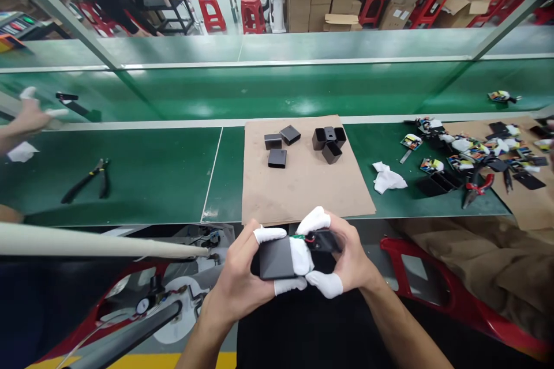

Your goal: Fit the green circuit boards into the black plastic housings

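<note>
Left hand [238, 277]: fingers gripping dark-grey rectangular casing [276, 259] by its edges
Right hand [355, 259]: fingers holding black end piece [326, 241]
White insert [300, 257]: between both hands' fingertips, at the casing's end
Brown sheet [303, 193]: beyond the fingers, bearing loose black casings [277, 158]

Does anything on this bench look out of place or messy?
Mainly the right end: circuit boards lie in a loose jumble, red-handled pliers at its near edge, and a crumpled white scrap nearby. Nothing looks clearly damaged.
</note>
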`<state>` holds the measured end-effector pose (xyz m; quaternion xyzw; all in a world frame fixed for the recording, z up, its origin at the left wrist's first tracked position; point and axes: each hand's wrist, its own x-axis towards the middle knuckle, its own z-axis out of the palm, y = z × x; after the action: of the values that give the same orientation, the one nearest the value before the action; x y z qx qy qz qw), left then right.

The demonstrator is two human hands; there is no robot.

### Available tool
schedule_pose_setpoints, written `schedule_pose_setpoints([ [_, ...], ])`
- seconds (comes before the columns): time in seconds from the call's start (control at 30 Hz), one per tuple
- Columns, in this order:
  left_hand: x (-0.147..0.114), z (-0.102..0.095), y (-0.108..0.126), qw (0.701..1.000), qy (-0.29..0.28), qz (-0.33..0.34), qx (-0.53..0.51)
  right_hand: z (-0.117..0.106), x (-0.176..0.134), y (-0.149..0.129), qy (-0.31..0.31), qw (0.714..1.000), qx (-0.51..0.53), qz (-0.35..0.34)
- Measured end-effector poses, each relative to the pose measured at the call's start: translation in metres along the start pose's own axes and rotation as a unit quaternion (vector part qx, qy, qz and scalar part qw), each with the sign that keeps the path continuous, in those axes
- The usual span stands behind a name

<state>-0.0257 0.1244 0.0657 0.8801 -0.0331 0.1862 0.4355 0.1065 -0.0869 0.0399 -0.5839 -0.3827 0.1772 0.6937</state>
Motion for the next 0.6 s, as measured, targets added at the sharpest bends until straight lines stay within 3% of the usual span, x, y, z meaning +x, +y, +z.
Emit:
schedule_pose_setpoints([
  [0.17, 0.002, -0.001, -0.004, 0.999, 0.022, -0.012, -0.037, -0.003, -0.004, 0.006, 0.043, 0.998, 0.043, -0.029],
  [0.27, 0.002, 0.011, -0.005, 0.987, 0.035, -0.048, -0.147, -0.001, -0.007, 0.005, 0.073, 0.989, 0.110, -0.060],
  [0.37, 0.001, 0.024, -0.006, 0.957, 0.050, -0.092, -0.269, -0.004, -0.006, -0.008, 0.094, 0.982, 0.142, -0.076],
  [0.6, 0.002, 0.037, -0.007, 0.943, 0.060, -0.080, -0.316, -0.013, 0.000, -0.043, 0.050, 0.993, 0.079, -0.068],
])
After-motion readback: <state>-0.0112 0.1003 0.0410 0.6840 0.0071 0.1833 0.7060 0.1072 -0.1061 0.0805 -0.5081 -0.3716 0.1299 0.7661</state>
